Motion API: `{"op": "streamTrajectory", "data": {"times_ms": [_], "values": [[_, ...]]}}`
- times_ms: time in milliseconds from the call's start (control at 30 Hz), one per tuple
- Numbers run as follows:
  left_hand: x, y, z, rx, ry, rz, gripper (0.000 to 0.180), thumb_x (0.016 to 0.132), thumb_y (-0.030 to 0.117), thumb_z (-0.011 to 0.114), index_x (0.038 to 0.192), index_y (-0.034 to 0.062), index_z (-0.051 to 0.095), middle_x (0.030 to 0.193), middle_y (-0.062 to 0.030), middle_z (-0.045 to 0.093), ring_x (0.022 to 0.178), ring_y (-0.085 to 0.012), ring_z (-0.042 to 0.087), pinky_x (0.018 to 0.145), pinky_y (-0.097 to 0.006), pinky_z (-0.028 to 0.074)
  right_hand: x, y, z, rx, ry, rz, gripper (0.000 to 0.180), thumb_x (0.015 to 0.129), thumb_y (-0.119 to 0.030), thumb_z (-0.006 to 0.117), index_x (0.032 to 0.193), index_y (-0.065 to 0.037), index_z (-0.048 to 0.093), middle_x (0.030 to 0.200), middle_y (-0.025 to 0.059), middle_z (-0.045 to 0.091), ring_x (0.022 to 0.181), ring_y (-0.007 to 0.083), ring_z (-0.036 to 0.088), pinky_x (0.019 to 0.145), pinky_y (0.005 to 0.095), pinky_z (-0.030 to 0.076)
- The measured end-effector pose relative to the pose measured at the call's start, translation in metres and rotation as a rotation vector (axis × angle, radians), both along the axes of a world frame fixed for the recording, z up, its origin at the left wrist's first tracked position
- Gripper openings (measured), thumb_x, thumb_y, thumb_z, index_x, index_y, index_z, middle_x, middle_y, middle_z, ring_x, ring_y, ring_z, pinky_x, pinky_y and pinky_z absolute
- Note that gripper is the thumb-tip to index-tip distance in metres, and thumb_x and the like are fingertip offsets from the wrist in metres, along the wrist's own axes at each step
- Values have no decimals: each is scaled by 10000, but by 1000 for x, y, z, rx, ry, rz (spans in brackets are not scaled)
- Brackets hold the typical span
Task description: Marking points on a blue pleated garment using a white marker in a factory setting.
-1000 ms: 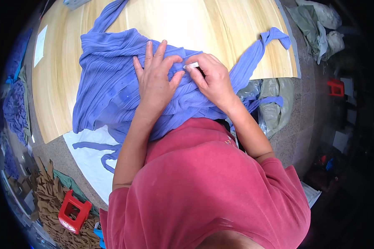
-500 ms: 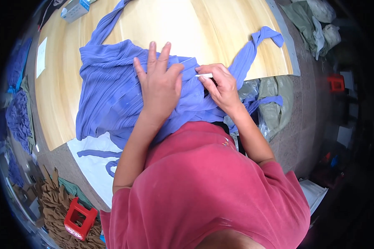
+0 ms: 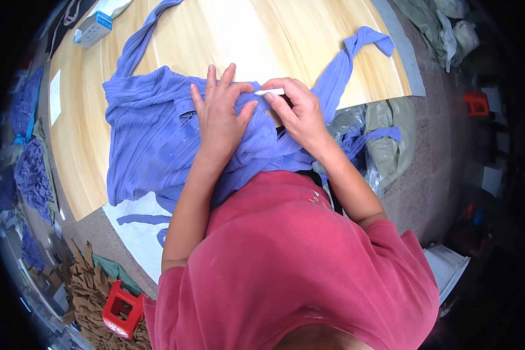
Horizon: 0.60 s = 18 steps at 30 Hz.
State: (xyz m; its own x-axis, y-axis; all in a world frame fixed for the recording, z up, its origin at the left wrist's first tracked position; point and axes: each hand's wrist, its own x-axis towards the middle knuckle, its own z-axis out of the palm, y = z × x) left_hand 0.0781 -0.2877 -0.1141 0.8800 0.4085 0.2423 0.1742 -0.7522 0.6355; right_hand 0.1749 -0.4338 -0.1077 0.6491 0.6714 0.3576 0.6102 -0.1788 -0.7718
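A blue-violet ribbed garment (image 3: 143, 131) lies crumpled along the near side of the table, its folds reaching down to my lap. My left hand (image 3: 220, 114) rests on it with fingers spread; thumb and forefinger curve apart beside a raised bit of cloth. My right hand (image 3: 297, 111) pinches a small white pointed stick (image 3: 272, 91) between thumb and fingers, its tip close to the garment's edge by my left forefinger. Exactly what the stick is cannot be made out. Two long straps of the garment stretch across the wood, the right one knotted.
The wooden tabletop (image 3: 233, 35) carries a blue-and-white box (image 3: 93, 30) at far left and a white paper (image 3: 55, 96). Grey-green bags (image 3: 391, 140) sit right of my lap. A red stool (image 3: 122, 309) stands by brown cloth (image 3: 90, 291) at lower left.
My right hand has moved slightly left and up, bringing the white stick closer to my left forefinger. The cloth between the hands has shifted and folded; the whole view has turned a little.
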Motion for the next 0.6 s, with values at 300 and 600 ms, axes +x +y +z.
{"op": "streamTrajectory", "data": {"times_ms": [300,600], "values": [[-1,1,-1,3,-5,-1,256,762,188,763,999,172,666,1454,-100,471,1439,-364,264,1121,-662,87,-2,5,5,-11,-32,-17,139,884,-93,649,1007,-29,662,893,109,656,813,252,622,719,331,486],[1,2,0,15,-17,-1,276,756,177,769,1011,164,664,1451,-99,472,1437,-366,267,1120,-661,100,9,16,14,-68,-323,40,98,884,-115,651,939,-34,650,807,90,648,720,236,616,630,342,478]]}}
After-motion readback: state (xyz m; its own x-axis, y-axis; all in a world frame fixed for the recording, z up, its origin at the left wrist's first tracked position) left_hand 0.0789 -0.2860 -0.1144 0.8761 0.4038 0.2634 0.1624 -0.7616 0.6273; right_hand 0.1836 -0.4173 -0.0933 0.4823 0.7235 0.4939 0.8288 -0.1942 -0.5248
